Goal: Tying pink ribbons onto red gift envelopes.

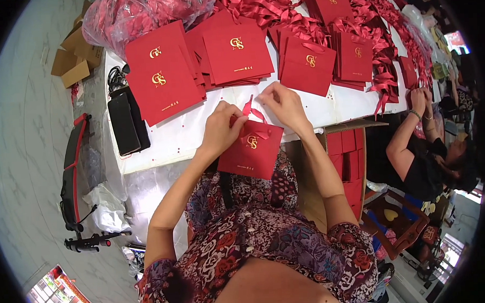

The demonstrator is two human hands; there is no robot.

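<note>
A small red paper gift bag (251, 153) with a gold emblem hangs over the near edge of the white table (183, 137). My left hand (220, 129) pinches its top left edge. My right hand (282, 103) is closed on the red ribbon (250, 109) rising from the bag's top. Both hands sit just above the bag, close together.
Flat red bags (162, 74) lie stacked at the back left, finished ribbon-handled bags (309, 63) and loose ribbons at the back right. A black phone (125, 123) lies left. A cardboard box of red bags (347, 158) stands right. Another person (421, 145) works at the right.
</note>
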